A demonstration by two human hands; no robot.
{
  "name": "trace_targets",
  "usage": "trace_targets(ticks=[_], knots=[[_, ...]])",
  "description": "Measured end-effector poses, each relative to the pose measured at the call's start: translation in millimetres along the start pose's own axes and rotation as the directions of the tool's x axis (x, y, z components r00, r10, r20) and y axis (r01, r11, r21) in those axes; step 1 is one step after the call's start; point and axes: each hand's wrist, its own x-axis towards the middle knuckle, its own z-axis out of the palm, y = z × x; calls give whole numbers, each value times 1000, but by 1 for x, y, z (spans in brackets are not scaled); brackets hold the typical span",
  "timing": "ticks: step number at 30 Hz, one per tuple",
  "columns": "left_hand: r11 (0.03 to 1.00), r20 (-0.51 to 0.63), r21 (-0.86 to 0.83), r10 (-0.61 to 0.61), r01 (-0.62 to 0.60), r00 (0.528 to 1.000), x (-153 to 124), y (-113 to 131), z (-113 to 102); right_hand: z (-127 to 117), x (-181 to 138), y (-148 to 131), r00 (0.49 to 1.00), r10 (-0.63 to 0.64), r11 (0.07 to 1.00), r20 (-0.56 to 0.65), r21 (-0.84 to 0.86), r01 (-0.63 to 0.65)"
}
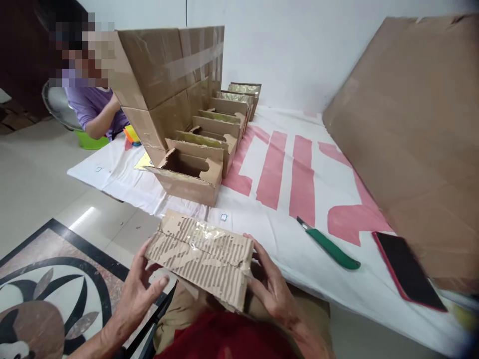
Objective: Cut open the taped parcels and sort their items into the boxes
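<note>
Two bare hands, one item held between them.

Item held: corrugated cardboard piece [202, 257], folded, its fluted face stripped and partly covered with clear tape. It sits above the person's lap, just short of the near table edge, tilted down to the right.

Left hand [138, 294]: fingers curled at the piece's left end, thumb stretched toward its lower edge, gripping lightly.

Right hand [273, 289]: fingers spread along the right end and partly behind it, thumb on the near side, clasping the piece.

Dark slim tool [159, 311]: beside the left hand, at the lap; its kind cannot be told.

Table cloth [269, 219]: white, with broad red marks.

Row of small cardboard boxes [209, 144]: lined up from near to far, the nearest with its top cut away.

Large taped carton [168, 75]: leaning just left of the row.

Green-handled knife [329, 248]: flat on the cloth, right of the held piece.

Phone [407, 271]: dark screen up, red edge, near the knife.

Big cardboard sheet [411, 139]: leaning at the right.

Another person, purple sleeve [90, 107]: at the table's far left corner.
</note>
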Motion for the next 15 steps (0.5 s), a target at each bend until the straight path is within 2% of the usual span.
trace_targets(ticks=[4, 6, 11, 15], knots=[[995, -153, 92, 52, -38, 987, 21, 15, -8, 25, 21, 10, 994, -70, 997, 86, -35, 73], [993, -193, 115, 57, -35, 980, 26, 18, -9, 26, 42, 14, 988, -120, 987, 102, -93, 129], [991, -191, 127, 57, -33, 980, 28, 20, -3, 11, 107, 32, 992, -109, 923, 61, -364, 124], [986, -200, 165, -3, 37, 980, 25, 18, -8, 23, 137, 42, 995, -58, 885, 76, -457, 86]])
